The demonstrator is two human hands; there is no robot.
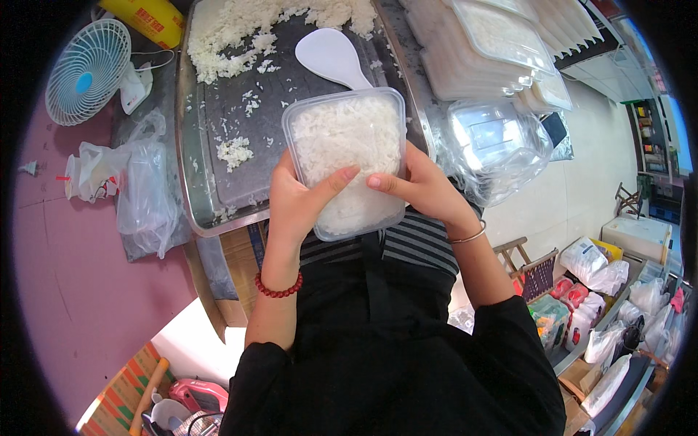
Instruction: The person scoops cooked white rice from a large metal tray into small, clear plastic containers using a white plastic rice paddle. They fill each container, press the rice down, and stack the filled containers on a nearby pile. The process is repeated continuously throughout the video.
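Both hands hold a clear plastic container (pixel 349 141) packed with white cooked rice, its lid on. My left hand (pixel 297 196) grips the left side, its thumb laid over the lid. On the opposite side my right hand (pixel 425 182) does the same, and the two thumb tips nearly meet. Behind the container, a white rice paddle (pixel 330 57) lies in a large metal tray (pixel 262 128), its handle partly hidden by the container. A heap of loose rice (pixel 234 41) covers the far part of that tray, and a small clump (pixel 234 152) sits nearer its left side.
Filled containers (pixel 496 43) stand stacked at the back right. Nearer, a plastic bag (pixel 496 147) holds clear lids or containers. To the left are a small fan (pixel 90 73), a yellow roll (pixel 147 22) and thin plastic bags (pixel 147 185). Wooden chairs (pixel 526 267) stand lower right.
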